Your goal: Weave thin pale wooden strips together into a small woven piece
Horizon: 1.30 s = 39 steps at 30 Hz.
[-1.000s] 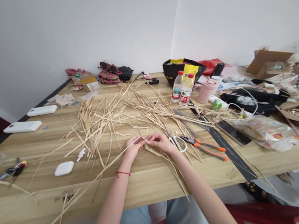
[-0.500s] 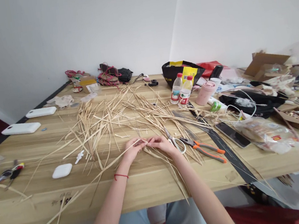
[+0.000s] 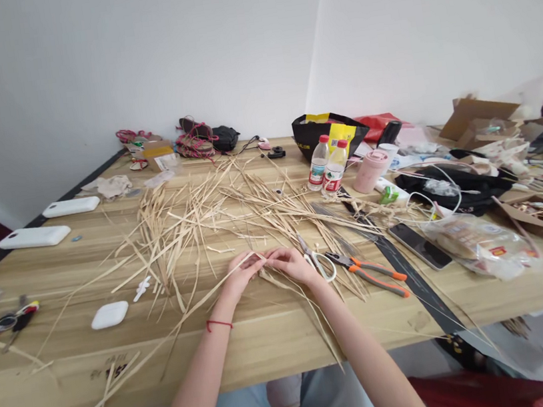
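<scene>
My left hand (image 3: 239, 275) and my right hand (image 3: 287, 263) meet at the fingertips over the near middle of the table. Both pinch pale, flat straw strips (image 3: 196, 308); one long strip runs from my left fingers down to the lower left past the table edge. Other strips (image 3: 311, 306) hang from under my right hand toward the front edge. The exact spot where the strips cross is partly hidden by my fingers. Beyond my hands lies a loose heap of straw strips (image 3: 187, 218). Scissors (image 3: 318, 261) with white handles lie just right of my right hand.
Orange-handled pliers (image 3: 375, 273), a phone (image 3: 419, 245) and a plastic bag (image 3: 482, 244) lie to the right. Two bottles (image 3: 334, 167) and a pink cup (image 3: 371, 170) stand behind. On the left are a white case (image 3: 110, 314) and white power banks (image 3: 34, 237).
My hands stay together with only slight finger movement on the strips. The whole view has shifted a little, so the objects sit slightly more to the left.
</scene>
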Each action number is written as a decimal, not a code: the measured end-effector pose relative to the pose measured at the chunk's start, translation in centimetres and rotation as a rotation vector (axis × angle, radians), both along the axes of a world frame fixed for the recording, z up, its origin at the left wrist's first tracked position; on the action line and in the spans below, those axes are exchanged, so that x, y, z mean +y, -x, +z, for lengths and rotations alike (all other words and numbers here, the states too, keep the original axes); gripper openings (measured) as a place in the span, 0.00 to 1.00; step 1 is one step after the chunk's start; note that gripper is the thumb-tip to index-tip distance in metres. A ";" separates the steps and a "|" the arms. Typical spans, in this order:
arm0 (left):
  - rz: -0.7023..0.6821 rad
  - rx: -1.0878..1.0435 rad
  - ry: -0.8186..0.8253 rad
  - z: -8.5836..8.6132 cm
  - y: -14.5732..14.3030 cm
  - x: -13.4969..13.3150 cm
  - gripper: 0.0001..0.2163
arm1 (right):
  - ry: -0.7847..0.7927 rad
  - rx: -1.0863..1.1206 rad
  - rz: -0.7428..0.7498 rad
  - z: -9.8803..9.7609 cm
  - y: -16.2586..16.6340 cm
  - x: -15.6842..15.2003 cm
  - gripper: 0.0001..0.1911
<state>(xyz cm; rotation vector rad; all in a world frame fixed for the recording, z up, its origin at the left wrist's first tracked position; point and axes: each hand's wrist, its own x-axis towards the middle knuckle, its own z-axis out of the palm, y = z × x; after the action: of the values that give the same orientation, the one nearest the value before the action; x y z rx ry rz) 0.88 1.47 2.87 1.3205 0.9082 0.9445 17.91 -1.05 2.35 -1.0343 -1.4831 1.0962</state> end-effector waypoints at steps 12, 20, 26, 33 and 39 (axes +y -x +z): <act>-0.020 0.045 -0.086 -0.7 0.0 0.1 0.14 | -0.164 -0.086 -0.053 -0.8 0.5 0.1 0.14; 0.018 0.008 -0.041 -1.0 -0.3 0.2 0.15 | -0.159 -0.058 -0.086 -1.3 0.4 0.3 0.12; 0.021 0.030 -0.052 -1.1 -0.3 0.3 0.15 | -0.107 -0.035 -0.078 -1.5 0.4 0.4 0.13; -0.004 0.076 -0.159 -0.2 -0.1 -0.2 0.13 | -0.059 -0.010 -0.093 -1.8 0.4 0.4 0.14; -0.006 0.082 -0.151 -0.1 -0.2 -0.3 0.13 | -0.017 0.047 -0.077 -2.1 0.3 0.6 0.14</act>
<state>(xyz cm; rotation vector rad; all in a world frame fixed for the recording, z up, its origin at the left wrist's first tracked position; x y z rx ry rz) 1.11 1.14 2.82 1.4987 0.9091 0.9748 17.62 -0.45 0.21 -1.0388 -1.4019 1.0447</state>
